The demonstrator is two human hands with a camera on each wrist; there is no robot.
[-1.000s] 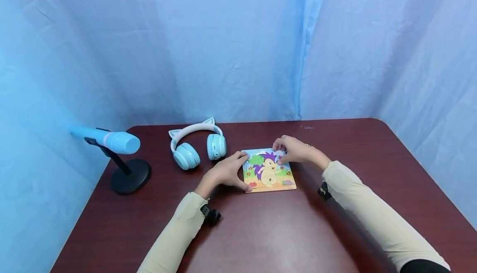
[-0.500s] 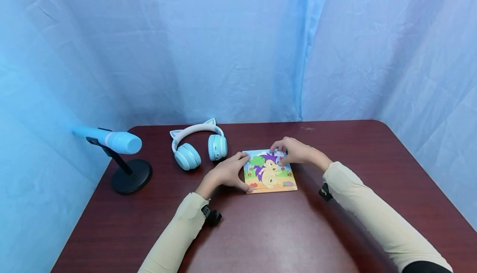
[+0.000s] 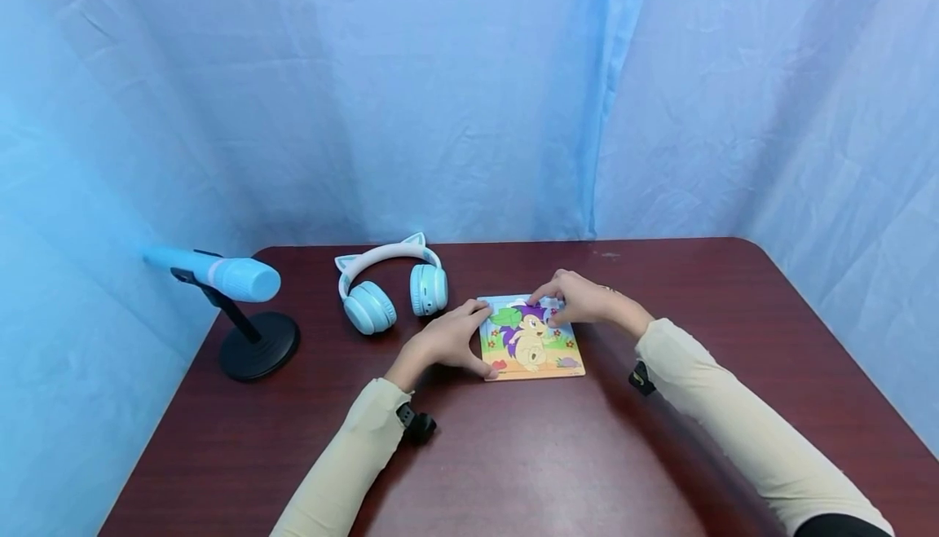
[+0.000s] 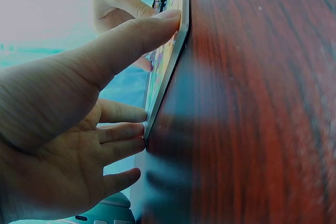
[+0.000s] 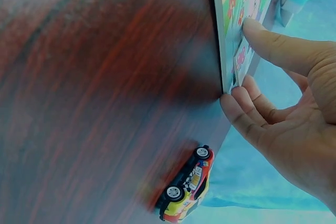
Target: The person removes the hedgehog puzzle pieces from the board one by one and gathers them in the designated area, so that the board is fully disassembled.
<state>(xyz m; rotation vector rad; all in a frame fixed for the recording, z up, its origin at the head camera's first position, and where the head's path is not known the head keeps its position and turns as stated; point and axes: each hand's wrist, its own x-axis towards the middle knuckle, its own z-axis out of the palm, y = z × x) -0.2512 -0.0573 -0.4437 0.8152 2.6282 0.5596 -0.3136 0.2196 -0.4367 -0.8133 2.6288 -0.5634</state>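
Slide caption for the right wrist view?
Right hand pinching a flower-printed puzzle piece at the puzzle board; toy car nearby.

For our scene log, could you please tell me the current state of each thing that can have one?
Hedgehog jigsaw puzzle: lying picture side up
Red-flower puzzle piece: slightly tilted, pinched by the right hand
Left hand: spread against the jigsaw's left edge
Toy race car: upright on its wheels
Cat-ear headphones: unfolded; power unclear
Microphone: mounted in its black stand; power unclear
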